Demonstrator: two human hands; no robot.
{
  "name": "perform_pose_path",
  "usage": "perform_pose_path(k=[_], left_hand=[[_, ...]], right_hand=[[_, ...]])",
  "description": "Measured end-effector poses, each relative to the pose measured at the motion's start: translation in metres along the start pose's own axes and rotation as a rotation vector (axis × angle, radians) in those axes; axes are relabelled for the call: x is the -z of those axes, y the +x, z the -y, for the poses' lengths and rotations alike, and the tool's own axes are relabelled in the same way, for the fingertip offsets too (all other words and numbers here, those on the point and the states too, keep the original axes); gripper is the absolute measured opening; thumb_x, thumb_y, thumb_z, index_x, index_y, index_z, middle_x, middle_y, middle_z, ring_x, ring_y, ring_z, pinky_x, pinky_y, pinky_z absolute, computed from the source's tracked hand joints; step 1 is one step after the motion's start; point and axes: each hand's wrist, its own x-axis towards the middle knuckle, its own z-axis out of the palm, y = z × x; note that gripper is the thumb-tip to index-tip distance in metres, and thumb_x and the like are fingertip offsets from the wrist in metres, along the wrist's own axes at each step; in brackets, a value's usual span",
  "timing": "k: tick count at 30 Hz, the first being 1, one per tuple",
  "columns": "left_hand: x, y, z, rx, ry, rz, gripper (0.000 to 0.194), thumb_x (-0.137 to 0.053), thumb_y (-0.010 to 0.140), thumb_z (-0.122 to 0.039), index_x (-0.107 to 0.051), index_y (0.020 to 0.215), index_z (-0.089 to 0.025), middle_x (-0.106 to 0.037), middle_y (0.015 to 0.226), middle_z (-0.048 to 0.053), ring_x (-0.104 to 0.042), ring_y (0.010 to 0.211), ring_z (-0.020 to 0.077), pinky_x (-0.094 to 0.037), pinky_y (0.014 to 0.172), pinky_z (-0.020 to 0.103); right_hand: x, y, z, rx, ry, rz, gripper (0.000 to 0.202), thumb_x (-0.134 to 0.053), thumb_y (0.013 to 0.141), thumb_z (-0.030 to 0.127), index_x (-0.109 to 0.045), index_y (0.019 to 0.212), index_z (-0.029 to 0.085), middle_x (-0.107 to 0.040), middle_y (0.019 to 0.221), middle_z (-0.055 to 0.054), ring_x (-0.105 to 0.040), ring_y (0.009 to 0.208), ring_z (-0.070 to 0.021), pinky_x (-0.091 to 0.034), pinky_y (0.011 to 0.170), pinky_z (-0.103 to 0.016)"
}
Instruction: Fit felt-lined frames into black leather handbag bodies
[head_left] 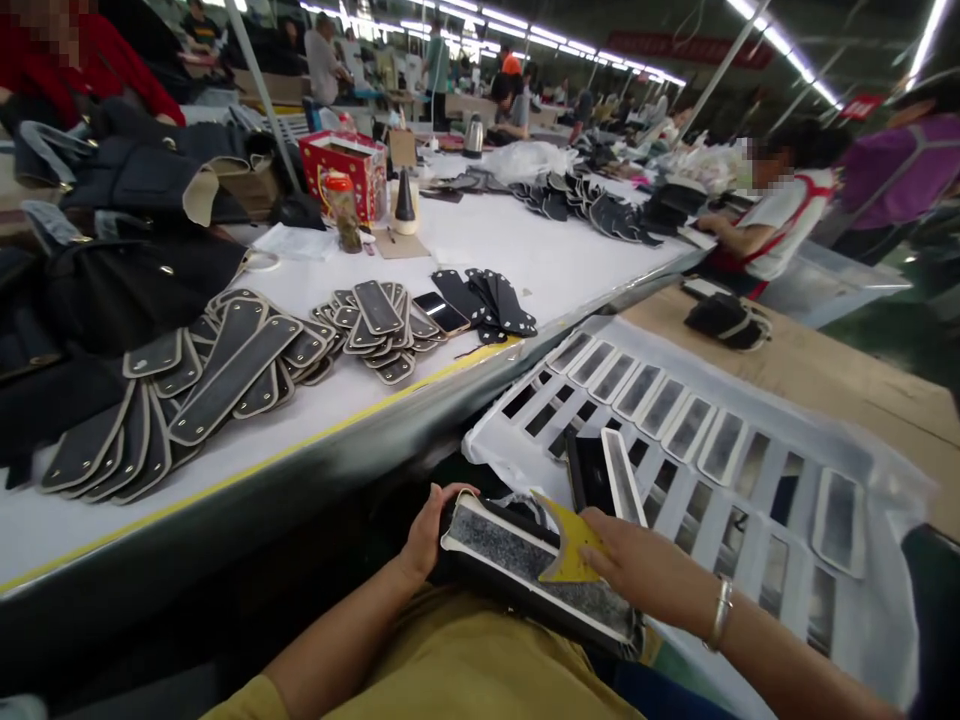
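Across my lap lies a black bag point(502, 540), its long grey panel with pale edging facing up. My left hand point(426, 535) grips the bag's left end, thumb up and the fingers partly hidden behind the rim. Pinched in my right hand point(637, 565) is a yellow scraper point(568, 545) with a curved edge, which rests on the grey panel near its middle. Just behind the bag, a black piece with a white-rimmed strip point(622, 475) leans on the slotted white tray point(799, 600).
Grey panels point(664, 408) line the tray's far rows. On the white table point(480, 240) to the left are stacked dark straps point(232, 380), a phone point(442, 312), a jar point(343, 215) and black bags point(135, 260). A co-worker point(780, 220) sits beyond the cardboard surface point(840, 370).
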Motion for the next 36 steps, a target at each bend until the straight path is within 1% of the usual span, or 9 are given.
perform_pose_path(k=[4,6,9,13,18,24,29,33,36], left_hand=[[0.0,0.001,-0.003,0.018,-0.04,0.011,0.073,-0.014,0.083,-0.07,-0.061,0.103,-0.017,-0.064,0.089,0.005,-0.058,0.086,0.0214,-0.045,0.081,0.034],[0.0,0.003,-0.004,0.03,-0.022,0.013,0.076,-0.013,0.082,-0.071,-0.061,0.105,-0.017,-0.065,0.092,0.006,-0.058,0.089,0.0221,-0.044,0.083,0.034],[0.002,0.005,-0.002,0.056,0.017,0.012,0.079,-0.008,0.081,-0.072,-0.061,0.107,-0.02,-0.065,0.095,0.004,-0.057,0.092,0.0226,-0.044,0.084,0.035],[0.005,0.008,0.004,0.117,-0.009,-0.011,0.081,-0.005,0.081,-0.072,-0.062,0.108,-0.022,-0.067,0.093,0.004,-0.059,0.092,0.0226,-0.044,0.085,0.035],[0.006,0.012,0.008,0.224,-0.221,-0.063,0.085,-0.012,0.078,-0.076,-0.063,0.107,-0.016,-0.069,0.09,0.007,-0.062,0.09,0.0248,-0.044,0.085,0.037],[0.001,0.013,0.002,0.294,-0.56,-0.037,0.088,-0.019,0.074,-0.08,-0.065,0.1,-0.009,-0.07,0.084,0.012,-0.063,0.089,0.0282,-0.046,0.083,0.039],[-0.004,0.007,-0.002,0.352,-0.474,-0.182,0.072,-0.035,0.076,-0.071,-0.066,0.096,-0.009,-0.07,0.083,0.011,-0.064,0.087,0.0281,-0.047,0.08,0.038],[-0.007,0.005,-0.001,0.287,-0.401,-0.225,0.059,-0.038,0.079,-0.061,-0.065,0.094,-0.01,-0.07,0.086,0.01,-0.062,0.092,0.0289,-0.047,0.082,0.039],[-0.003,0.003,0.008,0.228,-0.286,-0.278,0.055,-0.037,0.081,-0.056,-0.064,0.095,-0.011,-0.069,0.091,0.009,-0.059,0.1,0.0293,-0.044,0.089,0.041]], right_hand=[[0.005,0.039,0.031,0.059,-0.149,-0.096,0.039,-0.026,0.094,0.037,-0.058,0.085,0.016,-0.066,0.083,-0.012,-0.063,0.076,-0.0242,-0.04,0.064,-0.033],[0.003,0.06,0.048,0.096,-0.225,-0.152,0.048,-0.023,0.095,0.041,-0.061,0.085,0.015,-0.066,0.078,-0.013,-0.063,0.074,-0.026,-0.039,0.064,-0.034],[-0.001,0.087,0.07,0.142,-0.283,-0.191,0.05,-0.023,0.094,0.043,-0.065,0.088,0.015,-0.067,0.08,-0.014,-0.063,0.077,-0.0276,-0.038,0.065,-0.036],[-0.001,0.112,0.086,0.192,-0.246,-0.259,0.05,-0.025,0.094,0.044,-0.066,0.085,0.015,-0.067,0.085,-0.012,-0.062,0.081,-0.0245,-0.036,0.07,-0.034],[0.006,0.13,0.09,0.489,-0.317,-0.347,0.045,-0.029,0.094,0.043,-0.064,0.081,0.016,-0.066,0.081,-0.009,-0.059,0.08,-0.0217,-0.031,0.071,-0.034],[0.013,0.149,0.087,0.815,-0.381,-0.344,0.045,-0.029,0.095,0.042,-0.062,0.078,0.016,-0.064,0.073,-0.007,-0.056,0.071,-0.0183,-0.027,0.068,-0.033],[0.008,0.159,0.083,0.941,-0.36,-0.373,0.046,-0.028,0.095,0.041,-0.061,0.076,0.015,-0.063,0.07,-0.007,-0.054,0.068,-0.0167,-0.025,0.067,-0.033],[0.004,0.164,0.082,0.999,-0.327,-0.387,0.047,-0.028,0.095,0.041,-0.061,0.075,0.015,-0.063,0.07,-0.007,-0.054,0.068,-0.0168,-0.024,0.066,-0.033],[0.002,0.165,0.08,1.02,-0.311,-0.387,0.046,-0.028,0.095,0.04,-0.061,0.074,0.015,-0.065,0.071,-0.007,-0.054,0.068,-0.0172,-0.023,0.065,-0.033]])
